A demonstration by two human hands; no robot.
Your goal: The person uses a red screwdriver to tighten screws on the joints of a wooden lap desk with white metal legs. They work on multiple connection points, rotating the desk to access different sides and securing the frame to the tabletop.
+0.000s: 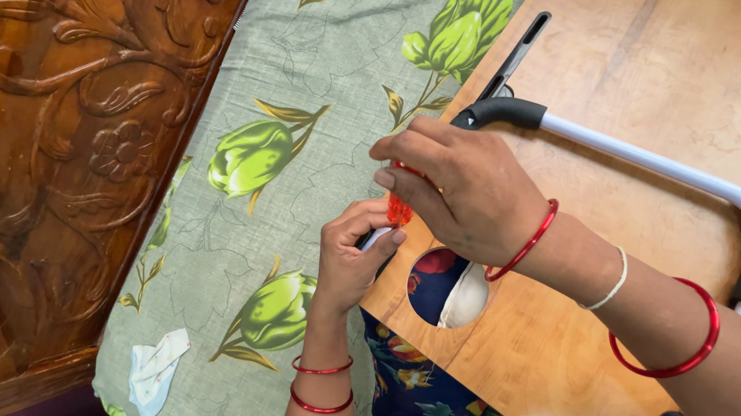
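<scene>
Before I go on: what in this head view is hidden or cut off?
- Orange tool: only a sliver shows between the right hand and the left hand; its shape and grip are covered by the fingers.
- Wooden lap table: top and right sides cut off by the frame.
- White folding leg: lower end hidden behind the right forearm.
- White scrap on the floral sheet: too small to identify.

No packages, labels, signs or screens show anywhere in this view.

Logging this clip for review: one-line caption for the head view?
Both hands, left hand and right hand, pinch a small orange piece at the corner of a wooden lap table.
</scene>
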